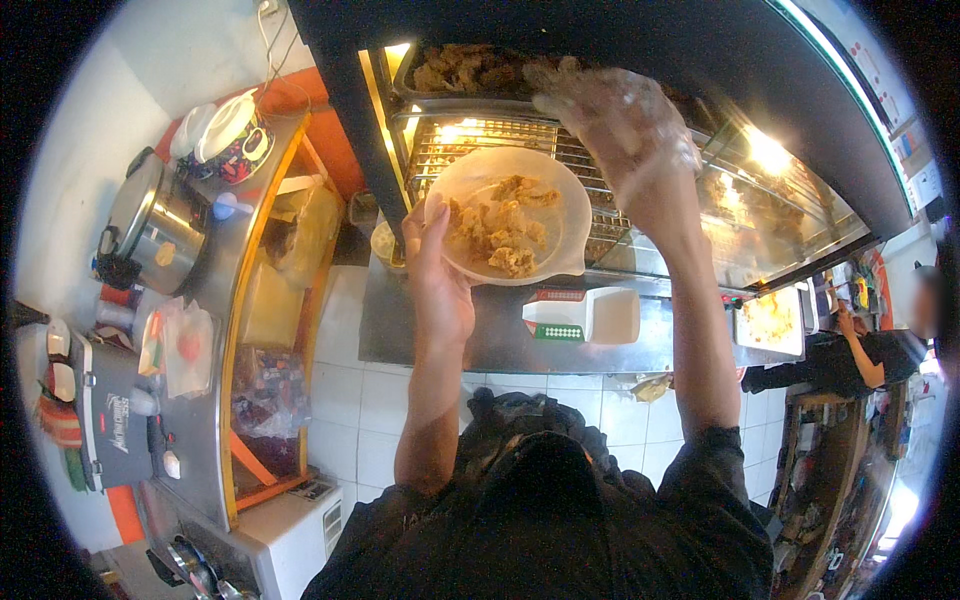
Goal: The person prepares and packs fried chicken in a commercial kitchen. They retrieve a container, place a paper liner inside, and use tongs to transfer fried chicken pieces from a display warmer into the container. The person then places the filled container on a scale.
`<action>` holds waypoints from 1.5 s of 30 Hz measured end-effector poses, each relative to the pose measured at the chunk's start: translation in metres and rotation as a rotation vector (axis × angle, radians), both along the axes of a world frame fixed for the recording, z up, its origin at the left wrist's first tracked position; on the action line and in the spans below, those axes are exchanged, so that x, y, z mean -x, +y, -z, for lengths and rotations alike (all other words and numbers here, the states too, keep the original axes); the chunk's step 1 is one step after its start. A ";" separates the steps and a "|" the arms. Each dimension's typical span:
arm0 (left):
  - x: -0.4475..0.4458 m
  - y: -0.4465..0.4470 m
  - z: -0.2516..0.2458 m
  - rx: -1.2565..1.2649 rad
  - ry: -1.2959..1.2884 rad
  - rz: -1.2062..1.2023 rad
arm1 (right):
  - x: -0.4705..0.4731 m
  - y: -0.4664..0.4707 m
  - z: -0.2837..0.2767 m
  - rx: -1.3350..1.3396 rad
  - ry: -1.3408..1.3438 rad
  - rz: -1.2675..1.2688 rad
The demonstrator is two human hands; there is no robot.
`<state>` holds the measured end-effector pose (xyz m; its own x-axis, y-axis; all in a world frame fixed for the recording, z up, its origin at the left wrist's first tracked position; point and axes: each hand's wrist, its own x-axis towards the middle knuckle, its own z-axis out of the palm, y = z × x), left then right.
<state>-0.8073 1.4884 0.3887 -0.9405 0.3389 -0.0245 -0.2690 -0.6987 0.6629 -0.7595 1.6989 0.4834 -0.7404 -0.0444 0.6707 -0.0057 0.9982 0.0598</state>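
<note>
My left hand (441, 289) grips the left side of a translucent plastic bowl (564, 225), thumb on the rim. Several battered, fried pieces (501, 232), seemingly chicken, lie inside it. My right hand (626, 124), in a clear plastic glove, reaches into a lit warming cabinet. It is blurred at a dark tray (457, 97) heaped with fried pieces (469, 67); its fingertips blend into them, and whether they hold one cannot be seen. Under the bowl is a wire rack (435, 154). An open paper food box (611, 315) lies on the steel counter (480, 330) below.
Glass panels (787, 202) and the cabinet's dark frame (352, 97) flank my arms. A shallow tray (769, 326) rests at the counter's right end. Leftward, a steel table (199, 450) carries a large pot (154, 225). Another person (870, 360) stands at the far right.
</note>
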 end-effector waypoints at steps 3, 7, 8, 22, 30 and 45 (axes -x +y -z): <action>0.003 0.008 0.002 0.015 0.022 -0.032 | 0.043 -0.006 -0.010 -0.126 -0.144 0.039; 0.017 0.009 0.006 -0.022 0.086 -0.044 | 0.109 -0.037 -0.023 -0.195 -0.178 0.010; 0.016 0.014 0.002 -0.020 0.086 -0.036 | 0.137 -0.020 -0.009 -0.248 -0.083 0.031; 0.027 -0.009 0.001 0.014 0.138 -0.102 | 0.118 -0.031 -0.032 -0.245 -0.165 0.038; 0.030 0.000 -0.006 0.016 0.123 -0.071 | 0.104 -0.017 -0.019 -0.148 -0.293 0.211; 0.026 -0.003 0.003 -0.011 0.095 -0.067 | 0.010 -0.036 0.015 0.099 0.015 -0.486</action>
<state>-0.8331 1.4854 0.3856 -0.9591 0.2745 0.0688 -0.1577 -0.7204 0.6754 -0.7698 1.6630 0.4680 -0.6401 -0.3178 0.6995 -0.4721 0.8810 -0.0317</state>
